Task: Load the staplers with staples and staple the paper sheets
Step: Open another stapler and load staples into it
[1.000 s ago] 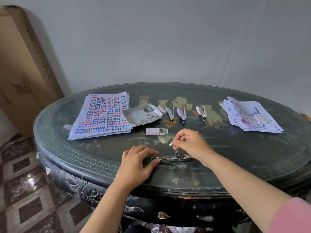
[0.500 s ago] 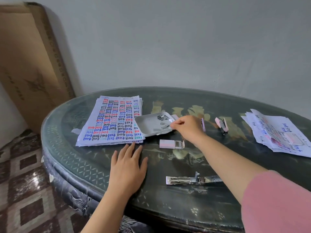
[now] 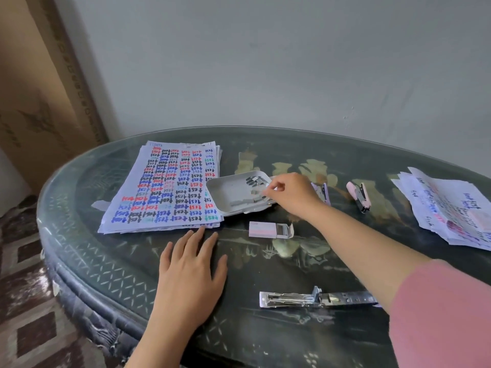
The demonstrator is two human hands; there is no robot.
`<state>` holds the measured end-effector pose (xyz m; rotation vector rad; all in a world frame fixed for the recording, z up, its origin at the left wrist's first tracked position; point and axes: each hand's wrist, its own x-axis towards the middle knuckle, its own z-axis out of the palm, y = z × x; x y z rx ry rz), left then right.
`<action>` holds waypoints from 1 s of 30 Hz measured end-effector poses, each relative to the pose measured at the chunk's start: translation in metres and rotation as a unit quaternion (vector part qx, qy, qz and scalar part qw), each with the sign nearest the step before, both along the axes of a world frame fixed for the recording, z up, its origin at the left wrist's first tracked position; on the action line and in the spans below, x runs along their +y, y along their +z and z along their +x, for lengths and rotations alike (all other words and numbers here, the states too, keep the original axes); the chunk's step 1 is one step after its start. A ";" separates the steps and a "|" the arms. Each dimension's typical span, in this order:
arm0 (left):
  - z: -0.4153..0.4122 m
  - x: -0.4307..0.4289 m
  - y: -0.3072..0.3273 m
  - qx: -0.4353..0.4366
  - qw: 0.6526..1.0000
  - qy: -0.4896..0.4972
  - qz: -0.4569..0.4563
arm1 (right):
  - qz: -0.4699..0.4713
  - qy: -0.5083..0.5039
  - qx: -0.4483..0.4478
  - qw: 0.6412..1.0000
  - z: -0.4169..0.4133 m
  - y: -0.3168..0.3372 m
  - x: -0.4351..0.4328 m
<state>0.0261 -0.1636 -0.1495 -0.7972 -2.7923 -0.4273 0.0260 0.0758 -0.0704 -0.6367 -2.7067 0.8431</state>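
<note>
A metal stapler (image 3: 316, 300) lies swung open flat near the table's front edge, its magazine exposed. My right hand (image 3: 291, 193) reaches over the white tray (image 3: 225, 188), and its fingertips pinch at the staple strips (image 3: 256, 181) lying inside. My left hand (image 3: 191, 269) rests flat on the table with straight fingers, just below a stack of sheets (image 3: 170, 187) covered in coloured writing. A half-open staple box (image 3: 271, 230) lies between tray and stapler. Two small pink staplers (image 3: 358, 195) (image 3: 322, 192) stand right of the tray, one partly behind my wrist.
A second pile of written sheets (image 3: 449, 208) sits at the table's right edge. The round dark table (image 3: 106, 261) has a glass top and stands close to a grey wall. A tall cardboard box (image 3: 39, 88) leans at the left.
My right hand left the open stapler and reached into the tray. My left hand let go of the stapler and now lies flat on the table.
</note>
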 end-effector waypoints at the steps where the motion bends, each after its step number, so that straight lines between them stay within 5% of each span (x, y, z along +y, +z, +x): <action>1: 0.000 0.000 0.000 0.001 1.000 0.001 -0.002 | 0.007 -0.002 -0.029 1.000 0.009 0.003 0.004; 7: 0.003 0.000 0.003 -0.001 1.000 -0.002 -0.002 | 0.001 -0.009 -0.161 0.987 0.050 -0.003 0.008; 30: 0.005 -0.001 0.005 -0.014 1.000 -0.005 0.007 | -0.043 -0.121 -0.153 0.980 0.047 -0.015 -0.018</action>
